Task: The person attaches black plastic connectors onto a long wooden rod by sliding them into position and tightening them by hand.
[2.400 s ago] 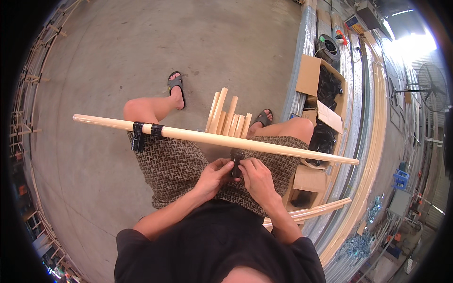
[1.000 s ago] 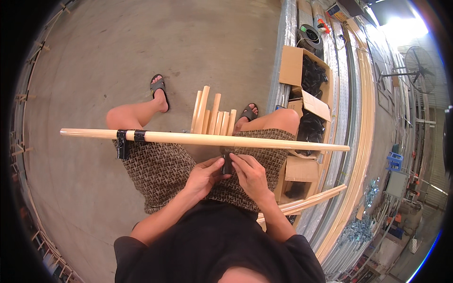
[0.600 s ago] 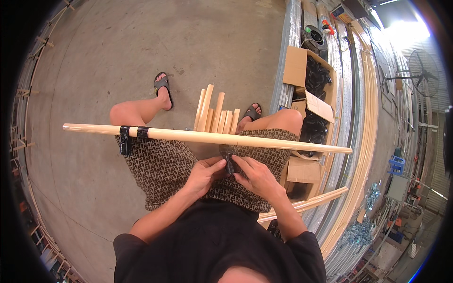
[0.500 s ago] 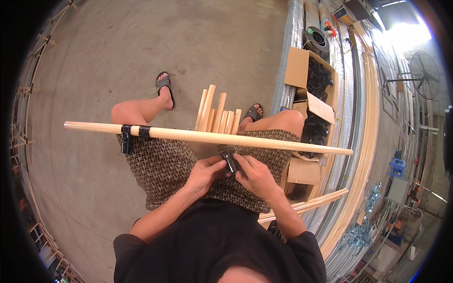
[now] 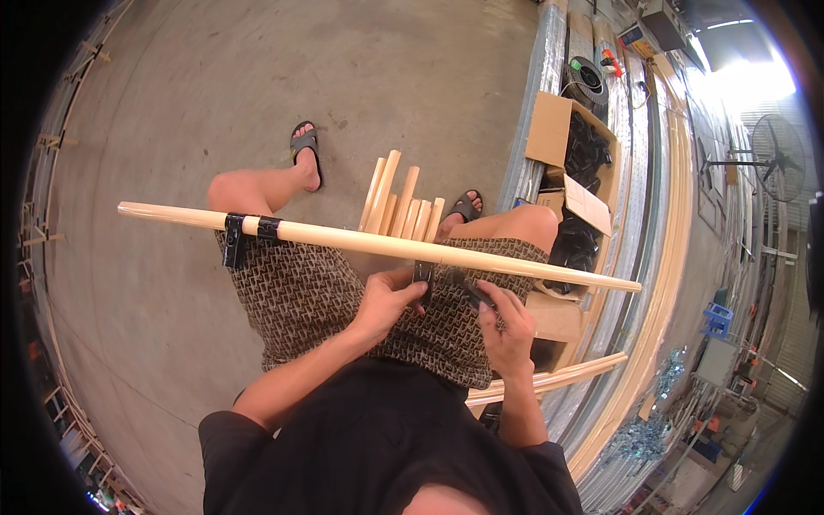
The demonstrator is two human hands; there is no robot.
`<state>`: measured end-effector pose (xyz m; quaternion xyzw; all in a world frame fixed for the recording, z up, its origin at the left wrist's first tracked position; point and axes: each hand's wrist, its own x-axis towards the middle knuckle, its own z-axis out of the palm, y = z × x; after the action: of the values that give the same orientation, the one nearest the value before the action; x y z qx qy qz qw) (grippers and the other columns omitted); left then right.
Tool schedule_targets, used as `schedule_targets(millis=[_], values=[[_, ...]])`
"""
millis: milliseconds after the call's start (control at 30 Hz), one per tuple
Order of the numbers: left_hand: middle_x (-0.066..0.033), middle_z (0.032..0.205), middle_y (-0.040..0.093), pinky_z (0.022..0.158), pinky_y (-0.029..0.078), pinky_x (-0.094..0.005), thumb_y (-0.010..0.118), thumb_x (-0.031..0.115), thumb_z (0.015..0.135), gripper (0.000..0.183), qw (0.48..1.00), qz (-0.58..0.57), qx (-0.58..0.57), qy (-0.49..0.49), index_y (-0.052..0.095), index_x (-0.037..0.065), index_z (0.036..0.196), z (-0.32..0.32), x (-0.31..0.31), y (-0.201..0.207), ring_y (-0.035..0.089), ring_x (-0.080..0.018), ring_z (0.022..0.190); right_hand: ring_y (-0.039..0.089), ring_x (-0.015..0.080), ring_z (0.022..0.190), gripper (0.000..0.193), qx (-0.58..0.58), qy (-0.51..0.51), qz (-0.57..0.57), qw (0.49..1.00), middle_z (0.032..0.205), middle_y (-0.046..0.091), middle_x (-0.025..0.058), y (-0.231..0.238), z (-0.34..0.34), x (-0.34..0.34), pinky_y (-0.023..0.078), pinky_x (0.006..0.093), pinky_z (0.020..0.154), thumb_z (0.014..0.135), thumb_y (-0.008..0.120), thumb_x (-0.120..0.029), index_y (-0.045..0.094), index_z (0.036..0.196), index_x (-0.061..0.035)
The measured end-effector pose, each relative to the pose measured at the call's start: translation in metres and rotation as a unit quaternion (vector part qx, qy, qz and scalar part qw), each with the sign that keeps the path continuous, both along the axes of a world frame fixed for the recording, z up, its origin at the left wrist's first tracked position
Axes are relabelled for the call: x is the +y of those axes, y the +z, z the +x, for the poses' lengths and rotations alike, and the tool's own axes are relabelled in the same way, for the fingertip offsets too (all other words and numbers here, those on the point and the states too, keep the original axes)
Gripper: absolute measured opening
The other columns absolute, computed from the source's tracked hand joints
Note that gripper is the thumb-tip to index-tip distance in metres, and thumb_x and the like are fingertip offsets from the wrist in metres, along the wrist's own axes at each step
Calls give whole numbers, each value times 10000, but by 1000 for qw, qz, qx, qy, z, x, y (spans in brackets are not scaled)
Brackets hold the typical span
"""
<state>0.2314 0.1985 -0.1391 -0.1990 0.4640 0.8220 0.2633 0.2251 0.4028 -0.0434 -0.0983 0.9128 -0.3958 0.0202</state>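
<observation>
A long pale cream pole (image 5: pixel 343 238) lies crosswise over my thighs, its left end a little higher in the picture. Near that end, two black pipe joint pieces (image 5: pixel 234 240) sit on it. My left hand (image 5: pixel 386 300) pinches another black joint piece (image 5: pixel 423 273) just under the middle of the pole; whether it touches the pole I cannot tell. Off to its right, my right hand (image 5: pixel 508 324) grips a separate dark joint piece (image 5: pixel 475 294), somewhat blurred, between thumb and fingers. Several short pale tubes (image 5: pixel 399 202) stand up beyond the pole between my knees.
Open cardboard boxes (image 5: pixel 549 137) of black joint pieces (image 5: pixel 586 154) are by my right leg. Long wrapped bars (image 5: pixel 524 163) and more pale poles (image 5: pixel 579 371) lie along the right. A black coil (image 5: pixel 585 79) rests beyond the boxes; a fan (image 5: pixel 775 159) stands far right.
My hands were together on black joint pieces; now they are apart, each with one piece. The right hand has moved right, the left slightly up. The pole's left end has risen.
</observation>
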Motion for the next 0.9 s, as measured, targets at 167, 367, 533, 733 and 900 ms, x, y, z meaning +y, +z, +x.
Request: schedule_targets(millis=[167,367,533,733,900], values=[[-71,1004,721,641,507,-269,640,65,941,214,999,-21,14,19,697,-37,1120,-8,3,9,640,-120,856,675,273,770,239,41,-43,4,998,953,689,158,-1,-8,13,532,334,695,928,625,-49,670,1157,-1],[-59,986,718,643,501,-263,643,60,941,210,999,-33,42,12,705,-29,1121,-7,3,2,630,-107,841,680,256,777,258,56,-57,7,997,974,701,156,-1,-18,13,537,345,709,937,617,-40,669,1186,-1],[-49,963,709,635,508,-265,639,50,944,212,997,-65,50,4,701,-46,1122,-5,5,1,613,-91,810,689,278,798,256,53,-18,18,998,1011,698,164,12,-31,3,539,358,711,933,623,-28,665,1183,4],[-41,937,695,620,512,-265,638,39,941,205,995,-79,63,-9,696,-68,1107,-10,2,11,588,-80,771,670,335,904,329,84,121,89,985,1063,665,173,12,-57,-9,541,400,768,899,644,-28,614,1222,27],[-35,882,661,592,512,-263,650,24,927,190,995,-73,71,-5,687,-93,1072,-11,3,14,573,-79,727,649,337,947,388,91,221,162,957,1084,628,195,8,-66,-17,532,414,812,894,643,-50,565,1258,58]])
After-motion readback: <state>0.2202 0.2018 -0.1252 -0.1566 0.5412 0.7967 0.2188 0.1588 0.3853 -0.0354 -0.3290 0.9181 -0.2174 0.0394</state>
